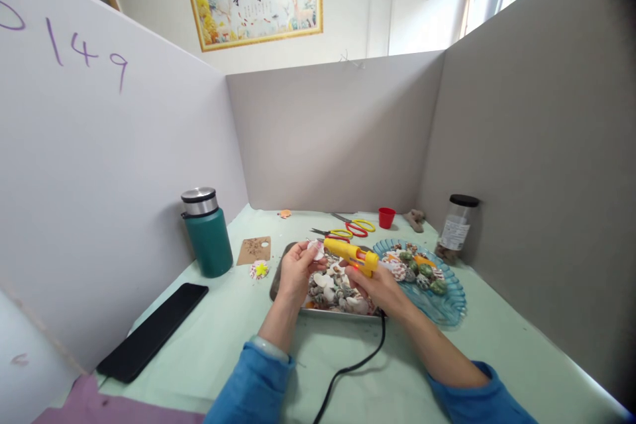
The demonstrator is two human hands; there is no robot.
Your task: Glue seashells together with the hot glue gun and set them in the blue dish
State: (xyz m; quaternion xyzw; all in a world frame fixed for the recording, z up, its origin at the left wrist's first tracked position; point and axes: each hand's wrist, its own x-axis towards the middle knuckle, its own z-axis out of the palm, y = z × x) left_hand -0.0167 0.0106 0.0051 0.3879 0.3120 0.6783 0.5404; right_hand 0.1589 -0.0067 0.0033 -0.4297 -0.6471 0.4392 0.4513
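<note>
In my left hand (pixel 297 270) a small whitish shell (pixel 316 250) is pinched between thumb and fingers. My right hand (pixel 373 286) grips a yellow hot glue gun (pixel 352 255), its nozzle pointing left and close to the shell. A small red light glows on the gun, and its black cord (pixel 348 369) runs down over the table's front. Both hands are above a metal tray (pixel 318 313) heaped with shells (pixel 334 288). Whether the nozzle touches the shell I cannot tell.
A blue plate (pixel 450 311) with shells stands right of the tray. Scissors (pixel 355 225), a red cup (pixel 386 217) and a jar (pixel 454 228) stand behind. At left are a green bottle (pixel 209 242), a black phone-like slab (pixel 154 331), cardboard (pixel 254 250) and a shell with a yellow star (pixel 259 269).
</note>
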